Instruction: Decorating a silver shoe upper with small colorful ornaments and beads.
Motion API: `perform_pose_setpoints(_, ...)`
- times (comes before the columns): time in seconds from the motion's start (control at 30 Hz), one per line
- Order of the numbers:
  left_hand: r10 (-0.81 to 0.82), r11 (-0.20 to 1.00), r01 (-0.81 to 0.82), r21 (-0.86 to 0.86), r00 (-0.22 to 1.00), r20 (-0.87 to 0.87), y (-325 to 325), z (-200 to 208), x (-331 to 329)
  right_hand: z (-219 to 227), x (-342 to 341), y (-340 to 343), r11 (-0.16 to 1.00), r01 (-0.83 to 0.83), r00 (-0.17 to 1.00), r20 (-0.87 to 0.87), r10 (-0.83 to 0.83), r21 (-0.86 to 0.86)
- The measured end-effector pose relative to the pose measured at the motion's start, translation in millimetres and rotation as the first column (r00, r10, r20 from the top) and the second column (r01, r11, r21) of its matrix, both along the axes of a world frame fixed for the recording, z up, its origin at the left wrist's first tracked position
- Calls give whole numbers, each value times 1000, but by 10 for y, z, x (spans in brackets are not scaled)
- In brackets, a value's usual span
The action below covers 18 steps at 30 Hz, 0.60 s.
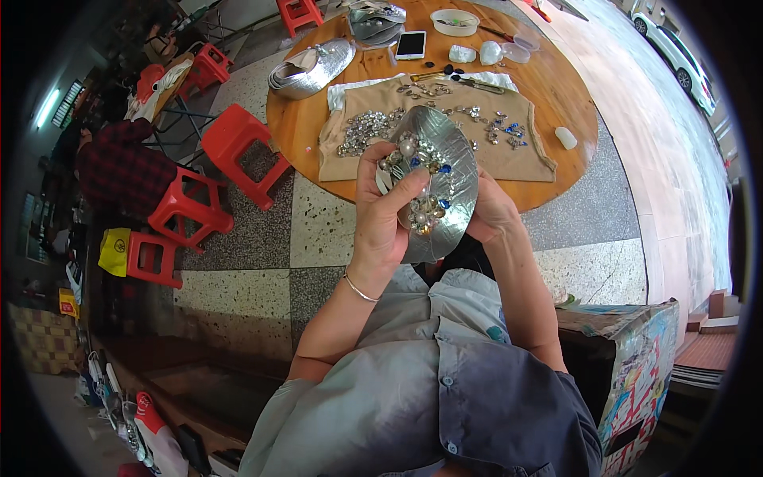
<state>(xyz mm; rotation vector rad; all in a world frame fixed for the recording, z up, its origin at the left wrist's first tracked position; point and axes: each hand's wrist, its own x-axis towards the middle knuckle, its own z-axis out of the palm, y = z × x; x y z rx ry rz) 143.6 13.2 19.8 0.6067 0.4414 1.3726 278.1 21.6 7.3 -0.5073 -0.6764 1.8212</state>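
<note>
Over the near edge of the table, I hold a shiny silver shoe upper (457,183) in both hands. Pearls, clear stones and blue gems (429,208) are clustered on its face. My left hand (383,208) grips its left side, with the thumb lying across the gems and the fingers curled round the edge. At the right edge, my right hand (493,213) pinches it, its fingers mostly hidden behind the piece. Just beyond, a tan cloth (509,163) carries a pile of clear rhinestones (369,129) and several looser blue and clear ones (509,131).
On the round wooden table (568,95) are more silver uppers (318,67), a phone (411,45), a white bowl (455,24), tweezers (481,85) and a small white bottle (565,137). Red stools (242,143) stand at left, near a person in a plaid shirt (127,167).
</note>
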Motion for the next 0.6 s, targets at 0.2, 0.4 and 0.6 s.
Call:
perform_pose_setpoints(0.2, 18, 999, -18, 37, 1000, -17, -46, 78, -52, 3, -27, 60, 994, -3, 979, -200, 24, 108)
perform_pose_setpoints(0.4, -15, 999, 16, 47, 999, -34, -15, 55, -185, -13, -110, -18, 996, 22, 999, -38, -26, -83)
perform_pose_setpoints(0.6, -31, 999, 30, -12, 998, -54, -23, 10, -167, -15, -156, -103, 1000, -8, 991, -132, 11, 26)
